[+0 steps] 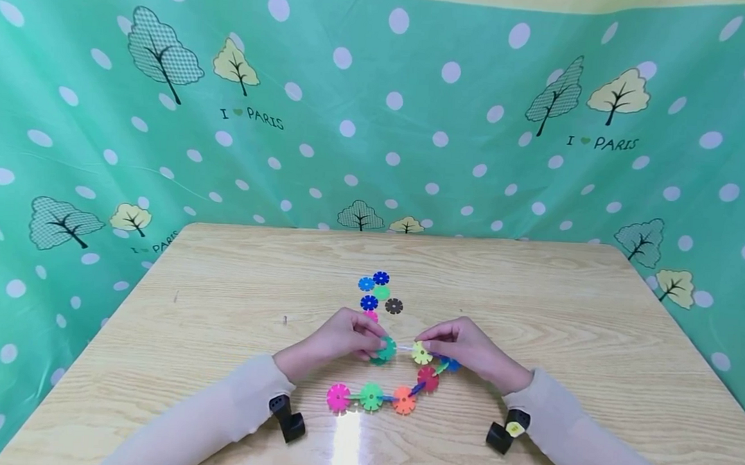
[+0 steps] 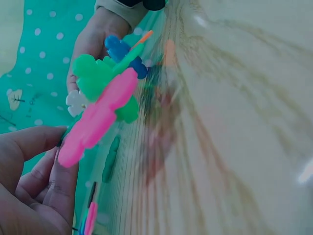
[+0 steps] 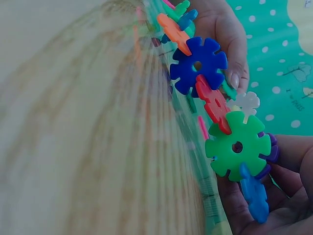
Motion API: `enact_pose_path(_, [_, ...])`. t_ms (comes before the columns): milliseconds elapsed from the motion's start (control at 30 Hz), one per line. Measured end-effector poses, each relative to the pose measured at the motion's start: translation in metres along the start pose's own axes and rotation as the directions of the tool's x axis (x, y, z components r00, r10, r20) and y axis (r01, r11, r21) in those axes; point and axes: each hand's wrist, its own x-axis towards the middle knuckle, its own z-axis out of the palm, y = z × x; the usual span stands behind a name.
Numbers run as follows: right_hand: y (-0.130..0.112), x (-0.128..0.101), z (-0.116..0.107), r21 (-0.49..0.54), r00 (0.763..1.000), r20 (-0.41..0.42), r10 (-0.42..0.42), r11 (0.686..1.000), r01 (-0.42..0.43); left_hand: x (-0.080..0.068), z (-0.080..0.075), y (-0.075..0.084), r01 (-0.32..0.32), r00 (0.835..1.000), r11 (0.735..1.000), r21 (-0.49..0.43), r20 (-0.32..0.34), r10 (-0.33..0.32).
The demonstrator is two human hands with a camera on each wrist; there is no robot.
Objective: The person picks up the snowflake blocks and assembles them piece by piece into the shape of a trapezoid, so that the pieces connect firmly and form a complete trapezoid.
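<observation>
Snowflake-disc chain [image 1: 397,389] lay curved near the table's [image 1: 219,309] front edge, its ends pinched by the left hand [image 1: 343,335] and right hand [image 1: 461,347]; loose discs [image 1: 379,293] sat just behind.

We note a light wood-grain table [image 1: 219,309] and a teal backdrop [image 1: 413,158] with white dots and tree prints. The chain of discs [image 1: 371,397] runs pink, green, orange, red, yellow. The loose discs [image 1: 379,292] are blue, green and black. The sleeves [image 1: 227,413] are beige.
</observation>
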Motion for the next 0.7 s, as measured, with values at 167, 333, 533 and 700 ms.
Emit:
enact_pose_path(167, [0.0008, 0.0004, 0.0001, 0.005, 1.0, 0.001, 0.001, 1.0, -0.001, 0.0017, 0.0017, -0.0003, 0.015, 1.0, 1.0, 0.003, -0.01, -0.015])
enact_pose_path(333, [0.0025, 0.0019, 0.0002, 0.012, 1.0, 0.004, -0.009, 1.0, 0.009, 0.003, 0.0045, 0.0008, 0.018, 1.0, 1.0, 0.0, -0.013, -0.018])
enact_pose_path(533, [0.0022, 0.0027, 0.0014, 0.028, 1.0, -0.001, -0.017, 0.999, 0.017, 0.0049, 0.0064, -0.0008, 0.004, 1.0, 0.999, -0.035, -0.009, -0.005])
enact_pose_path(700, [0.002, 0.0021, 0.0027, 0.038, 1.0, -0.004, 0.011, 0.999, -0.011, 0.006, 0.0074, -0.0046, 0.007, 1.0, 0.998, -0.056, -0.012, -0.007])
